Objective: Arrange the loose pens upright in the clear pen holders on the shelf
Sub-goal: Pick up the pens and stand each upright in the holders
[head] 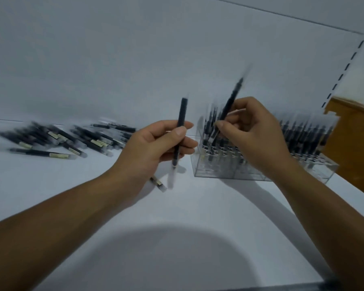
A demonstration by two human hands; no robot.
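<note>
Pen (181, 114) gripped by left hand (153, 148), second pen (231, 99) by right hand (254, 133), holders (219, 173), loose pens (57, 139)

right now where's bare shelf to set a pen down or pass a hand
Bare white shelf lies along the near edge, in front of the heap of loose black pens and between the forearms, bar one stray pen under the left hand. Crowded: that heap at left, and the packed clear plastic pen holders by the right hand.
</note>
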